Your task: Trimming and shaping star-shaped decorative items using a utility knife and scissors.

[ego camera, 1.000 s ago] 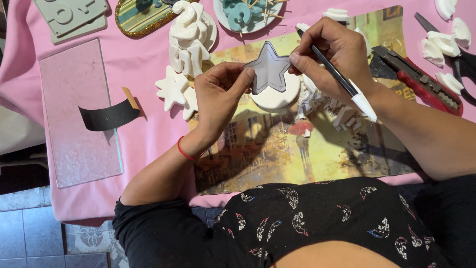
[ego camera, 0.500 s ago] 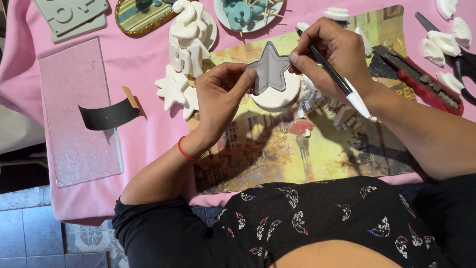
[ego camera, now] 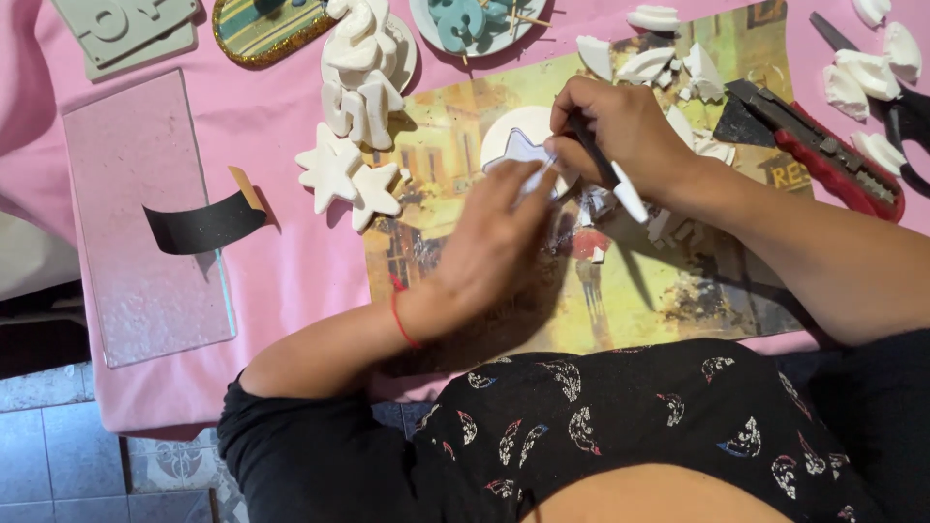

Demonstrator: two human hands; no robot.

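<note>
The right hand [ego camera: 620, 126] has its grip clamped on a thin black brush [ego camera: 605, 169], whose long axis slants from the fingers down toward the person, white end outermost. Just left of it lies the grey star piece [ego camera: 523, 150] on a white disc [ego camera: 518, 131], on the picture mat [ego camera: 630, 291] at the counter's far middle. The left hand [ego camera: 489, 252] reaches up from the near edge, its fingers touching the star; whether they pinch it is blurred. Both hands are equally close.

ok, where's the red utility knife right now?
Head view, upper right: the red utility knife lies on the edge of the picture mat, just beyond the right hand, with white plaster pieces beside it.
</note>
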